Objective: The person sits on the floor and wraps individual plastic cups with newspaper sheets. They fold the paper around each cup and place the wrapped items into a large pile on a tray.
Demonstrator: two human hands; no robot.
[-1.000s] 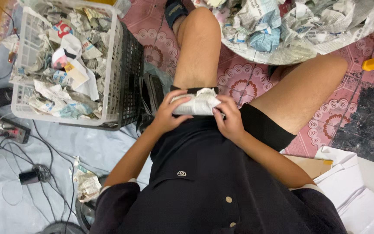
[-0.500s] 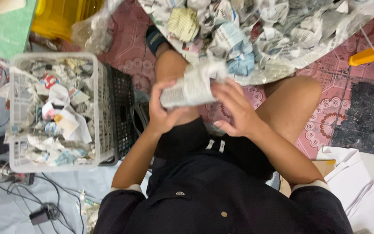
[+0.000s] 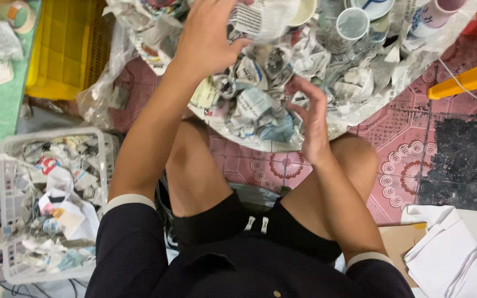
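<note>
Newspaper-wrapped bundle [image 3: 260, 19] gripped by left hand [image 3: 208, 38] at frame's top edge; right hand [image 3: 313, 124] released, hovering over crumpled paper pile [image 3: 260, 105].

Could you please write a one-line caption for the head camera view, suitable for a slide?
Seated person's left hand grips a newspaper-wrapped bundle over a heap of crumpled newspaper; right hand open beside it.

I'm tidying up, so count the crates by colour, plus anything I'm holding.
White crate: 1
Yellow crate: 1
Paper bundle in left hand: 1
Total: 3
</note>
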